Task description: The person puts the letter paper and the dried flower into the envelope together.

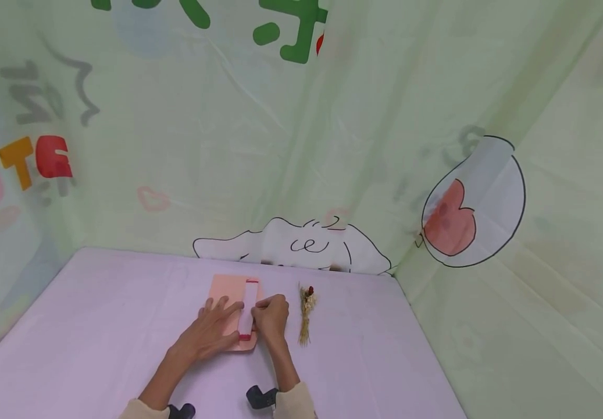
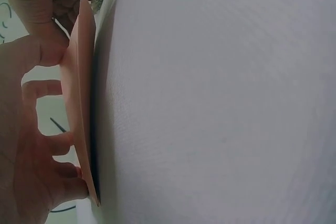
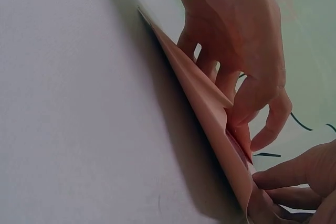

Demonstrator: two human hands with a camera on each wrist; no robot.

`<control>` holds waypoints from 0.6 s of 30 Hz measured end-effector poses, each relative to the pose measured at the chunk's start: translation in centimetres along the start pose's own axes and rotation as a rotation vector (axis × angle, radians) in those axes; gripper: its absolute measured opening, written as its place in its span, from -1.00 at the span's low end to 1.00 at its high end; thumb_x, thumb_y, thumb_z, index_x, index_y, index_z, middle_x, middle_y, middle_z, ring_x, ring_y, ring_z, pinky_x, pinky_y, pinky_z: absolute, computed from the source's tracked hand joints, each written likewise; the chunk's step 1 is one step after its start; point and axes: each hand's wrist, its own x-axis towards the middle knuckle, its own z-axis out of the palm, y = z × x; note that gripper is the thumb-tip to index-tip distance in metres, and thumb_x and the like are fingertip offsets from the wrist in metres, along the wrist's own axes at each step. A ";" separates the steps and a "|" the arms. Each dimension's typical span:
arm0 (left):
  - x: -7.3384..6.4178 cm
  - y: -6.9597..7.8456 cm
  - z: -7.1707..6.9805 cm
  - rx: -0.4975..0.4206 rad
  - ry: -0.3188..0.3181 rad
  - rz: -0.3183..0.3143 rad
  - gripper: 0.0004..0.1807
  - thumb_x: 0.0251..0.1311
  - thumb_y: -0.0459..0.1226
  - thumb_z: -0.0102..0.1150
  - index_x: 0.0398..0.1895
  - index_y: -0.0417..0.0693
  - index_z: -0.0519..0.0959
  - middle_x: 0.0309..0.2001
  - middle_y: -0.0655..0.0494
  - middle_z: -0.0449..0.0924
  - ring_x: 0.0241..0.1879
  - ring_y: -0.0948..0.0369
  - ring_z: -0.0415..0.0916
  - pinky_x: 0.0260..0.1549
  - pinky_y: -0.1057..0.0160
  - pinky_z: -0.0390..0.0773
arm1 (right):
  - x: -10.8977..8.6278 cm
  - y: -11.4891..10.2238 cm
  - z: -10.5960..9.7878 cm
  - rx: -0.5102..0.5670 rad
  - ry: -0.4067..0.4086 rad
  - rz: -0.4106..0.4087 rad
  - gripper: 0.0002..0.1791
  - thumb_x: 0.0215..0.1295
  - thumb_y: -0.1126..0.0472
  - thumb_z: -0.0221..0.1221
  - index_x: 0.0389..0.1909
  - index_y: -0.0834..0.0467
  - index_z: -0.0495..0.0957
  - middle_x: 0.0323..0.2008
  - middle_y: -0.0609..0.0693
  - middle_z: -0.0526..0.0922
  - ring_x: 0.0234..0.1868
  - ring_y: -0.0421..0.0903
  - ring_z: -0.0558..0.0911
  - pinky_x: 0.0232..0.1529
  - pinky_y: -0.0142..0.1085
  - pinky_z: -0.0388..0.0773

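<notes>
A salmon-pink folded paper [image 1: 224, 285], flat like an envelope, lies on the table. Along its right side runs a white strip [image 1: 248, 317] with red ends. My left hand [image 1: 208, 330] spreads over the paper, fingertips pressing its face and the thumb near the strip's lower end. At the right edge my right hand [image 1: 273, 317] has curled fingers and pinches the paper beside the strip; part of that grip is hidden. In the right wrist view the folded paper [image 3: 197, 95] stands partly open along one side, a dark purplish patch showing inside.
Right of my right hand lies a small bunch of dried flowers [image 1: 305, 314] with a dark red bloom. The pale lilac tabletop [image 1: 374, 361] meets a printed fabric curtain [image 1: 217, 145] at the back, and more fabric hangs along both sides.
</notes>
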 end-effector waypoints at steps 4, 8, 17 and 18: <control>0.1 0.0 0.0 0.002 0.006 0.001 -0.30 0.36 0.02 0.23 0.55 0.09 0.48 0.61 -0.36 0.32 0.58 -0.59 0.15 0.50 -0.57 0.21 | 1.2 1.5 1.1 -0.034 -0.024 0.027 -0.95 0.12 0.47 0.45 -0.47 0.31 0.80 -0.60 0.05 0.75 -0.72 -0.20 0.65 -0.70 -0.40 0.57; 0.2 -0.2 0.2 0.016 0.014 0.008 -0.30 0.35 0.02 0.24 0.55 0.10 0.48 0.60 -0.34 0.34 0.56 -0.57 0.20 0.48 -0.57 0.25 | 1.9 3.0 2.2 -0.036 -0.046 0.016 -0.94 0.11 0.47 0.46 -0.46 0.28 0.82 -0.60 -0.01 0.75 -0.67 -0.24 0.67 -0.65 -0.40 0.61; 0.3 -0.5 0.3 0.029 0.026 0.026 -0.31 0.36 0.00 0.23 0.55 0.07 0.48 0.58 -0.37 0.36 0.55 -0.56 0.23 0.45 -0.57 0.29 | -0.2 -0.7 1.4 0.034 -0.064 -0.001 -0.91 0.07 0.55 0.43 -0.47 0.33 0.81 -0.63 0.05 0.77 -0.74 -0.22 0.68 -0.70 -0.38 0.60; 0.2 -0.5 0.3 0.031 0.028 0.028 -0.30 0.35 0.01 0.23 0.54 0.07 0.49 0.57 -0.36 0.37 0.54 -0.55 0.24 0.44 -0.57 0.31 | -0.7 -1.5 1.1 0.047 -0.071 0.013 -0.91 0.08 0.57 0.42 -0.45 0.36 0.81 -0.62 0.08 0.78 -0.73 -0.17 0.71 -0.70 -0.37 0.61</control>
